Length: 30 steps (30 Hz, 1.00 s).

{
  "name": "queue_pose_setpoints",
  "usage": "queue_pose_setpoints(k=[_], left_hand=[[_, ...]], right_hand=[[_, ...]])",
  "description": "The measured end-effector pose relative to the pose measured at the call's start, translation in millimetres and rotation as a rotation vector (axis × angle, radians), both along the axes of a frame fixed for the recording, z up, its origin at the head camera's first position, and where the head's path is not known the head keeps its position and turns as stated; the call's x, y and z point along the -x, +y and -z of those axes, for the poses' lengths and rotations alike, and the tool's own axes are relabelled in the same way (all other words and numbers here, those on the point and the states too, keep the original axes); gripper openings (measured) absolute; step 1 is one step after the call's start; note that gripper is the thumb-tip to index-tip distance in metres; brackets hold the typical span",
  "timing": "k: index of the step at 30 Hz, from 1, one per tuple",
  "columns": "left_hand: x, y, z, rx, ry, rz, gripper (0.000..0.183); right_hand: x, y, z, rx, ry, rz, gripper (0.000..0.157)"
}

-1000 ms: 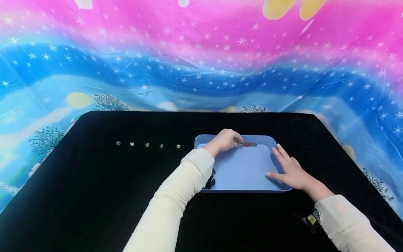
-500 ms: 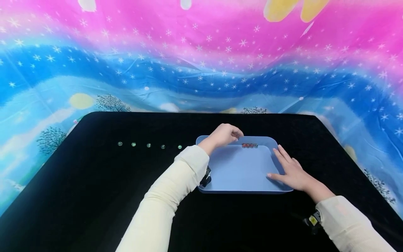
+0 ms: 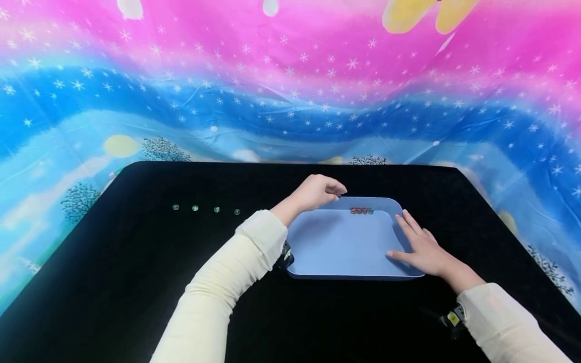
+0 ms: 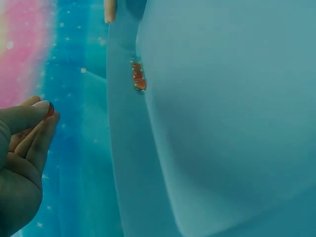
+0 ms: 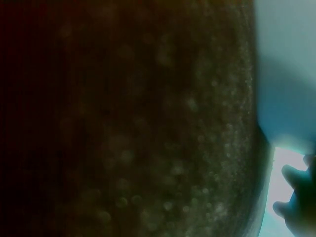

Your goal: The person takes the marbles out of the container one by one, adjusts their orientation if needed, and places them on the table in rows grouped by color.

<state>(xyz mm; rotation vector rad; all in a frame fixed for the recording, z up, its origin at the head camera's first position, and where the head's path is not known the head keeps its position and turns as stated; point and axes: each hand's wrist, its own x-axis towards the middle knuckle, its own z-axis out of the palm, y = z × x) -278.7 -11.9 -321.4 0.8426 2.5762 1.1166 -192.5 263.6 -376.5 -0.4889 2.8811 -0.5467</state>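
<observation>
My left hand (image 3: pixel 320 191) is at the back rim of a pale blue tray (image 3: pixel 340 247). Its thumb and fingertips pinch a small red glass marble (image 4: pixel 51 110), mostly covered by the fingers in the left wrist view. Inside the tray, several glass marbles (image 3: pixel 362 210), orange-red with a clear greenish one, line up in a tight row against the back wall. My right hand (image 3: pixel 422 249) rests on the tray's right side, fingers spread and thumb over the floor of the tray. The right wrist view is mostly dark and blurred.
Several green-patterned clear marbles (image 3: pixel 195 207) lie in a spaced row on the black tablecloth (image 3: pixel 136 282), left of the tray. The left sleeve hides the row's right end. A patterned pink and blue curtain (image 3: pixel 290 101) hangs behind the table.
My left hand has moved away from the row in the tray, leftward and back to the rim, holding the marble. The right hand stays in place on the tray.
</observation>
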Motion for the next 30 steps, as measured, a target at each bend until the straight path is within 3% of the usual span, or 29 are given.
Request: queue_pose_setpoints(k=[8,20,30], left_hand=[[-9.2,-5,-9.5,-0.029,-0.012,0.013,0.024],[-19.4,-21,-10.7,-0.073,-0.013,-0.038,0.02],[-31.1,-36,-7.1,-0.143,-0.062,-0.085,0.014]], right_hand=[[0.2,0,0.2,0.001,-0.002,0.0,0.094],[1.6,3,3.4,-0.002,0.015,-0.002,0.094],[-0.7,2,3.1,0.007,0.017,-0.008,0.093]])
